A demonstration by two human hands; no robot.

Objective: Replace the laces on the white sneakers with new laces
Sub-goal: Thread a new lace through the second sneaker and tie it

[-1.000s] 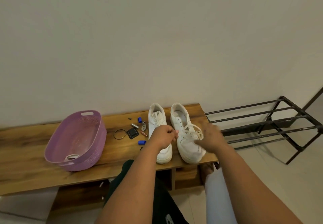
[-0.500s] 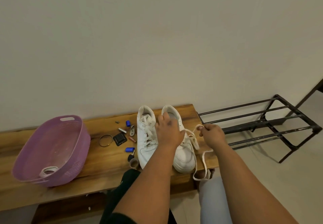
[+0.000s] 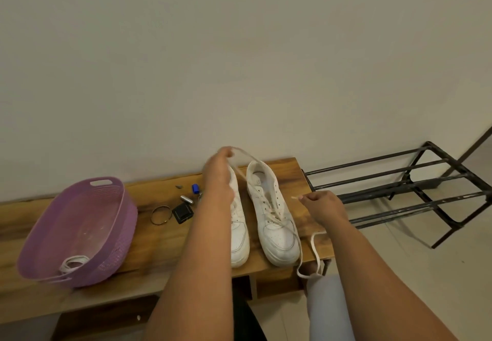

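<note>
The left hand (image 3: 218,172) is pinching a raised lace (image 3: 246,155) of the right sneaker (image 3: 271,215) on the bench (image 3: 157,244), while the right hand (image 3: 323,206) is gripping the lace's other end.

Single head-worn wide-angle view, looking forward and steeply down over the person's forearms. The wooden bench (image 3: 149,236) crosses the lower half of the frame at close range; a bare wall (image 3: 239,61) fills the upper half. The black metal rack (image 3: 415,188) lies at the right edge. No second view is present.
</note>
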